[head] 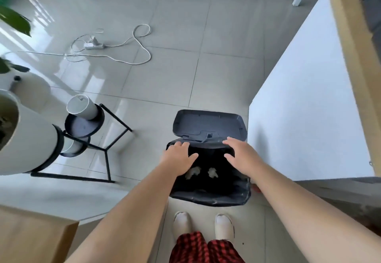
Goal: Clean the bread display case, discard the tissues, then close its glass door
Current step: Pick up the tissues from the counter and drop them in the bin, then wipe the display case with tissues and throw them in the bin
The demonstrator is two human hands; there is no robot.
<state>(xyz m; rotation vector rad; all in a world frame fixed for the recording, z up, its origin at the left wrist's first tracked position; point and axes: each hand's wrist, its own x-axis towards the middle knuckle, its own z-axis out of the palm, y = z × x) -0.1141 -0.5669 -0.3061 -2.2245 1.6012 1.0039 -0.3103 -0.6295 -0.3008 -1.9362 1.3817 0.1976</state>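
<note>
A black trash bin lined with a dark bag stands on the floor in front of my feet, its grey lid flipped up at the back. Two crumpled white tissues lie inside it. My left hand hovers over the bin's left side, palm down, fingers spread, holding nothing. My right hand hovers over the right side, also spread and empty. The bread display case is not in view.
A white counter side rises right of the bin. A black plant stand with white pots is to the left. A power strip with white cable lies on the tiled floor beyond. A wooden surface sits bottom left.
</note>
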